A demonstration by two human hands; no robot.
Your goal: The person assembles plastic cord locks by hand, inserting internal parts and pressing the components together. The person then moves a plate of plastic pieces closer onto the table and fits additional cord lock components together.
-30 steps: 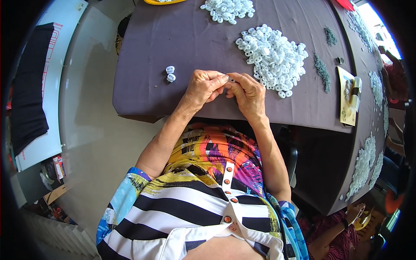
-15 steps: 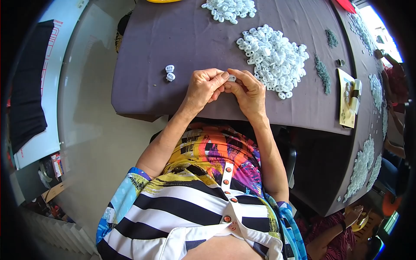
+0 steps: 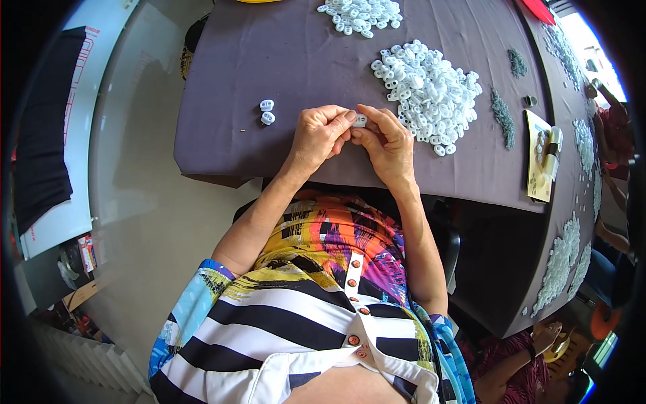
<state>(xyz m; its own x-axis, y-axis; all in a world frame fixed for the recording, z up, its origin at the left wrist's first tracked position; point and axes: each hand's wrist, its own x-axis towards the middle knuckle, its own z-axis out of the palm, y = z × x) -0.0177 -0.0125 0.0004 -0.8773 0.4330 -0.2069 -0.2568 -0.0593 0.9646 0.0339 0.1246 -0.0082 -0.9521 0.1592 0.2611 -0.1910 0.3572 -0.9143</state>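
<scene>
Both of my hands meet over the near edge of the table. Between the thumb and index finger of my right hand is a white oval plastic cord lock with two holes. My left hand is closed in a pinch, its thumb and fingertip against the left side of that cord lock. Whatever lies inside this pinch is hidden. To the left, two cord locks sit together on the cloth. Just right of my right hand, a large heap of white two-hole pieces spreads out.
Another white heap lies farther back on the table. Two small piles of grey-green bits are at the right, near a yellow pad. Beyond, a second table holds more white piles, with other people's arms beside it.
My hands keep nearly the same grip on the cord lock, with a slight shift of the fingers. The whole view has moved a little.
</scene>
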